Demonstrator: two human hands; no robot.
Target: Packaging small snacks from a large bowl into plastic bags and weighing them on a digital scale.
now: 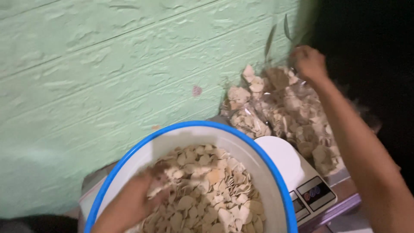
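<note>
The clear bags of chips (280,112) are heaped loosely against the green wall (99,77) at the back of the surface, and the right hand (308,62) is on the top of the heap; a careless tug there could, I judge, bring bags sliding onto the white scale (282,162) or off the edge. Its fingers look curled on a bag top, though blur keeps me from telling for sure. The left hand (138,198) is sunk in the blue-rimmed basin (267,168), fingers closed around a scoop of loose tan chips (211,190), which could spill over the rim.
</note>
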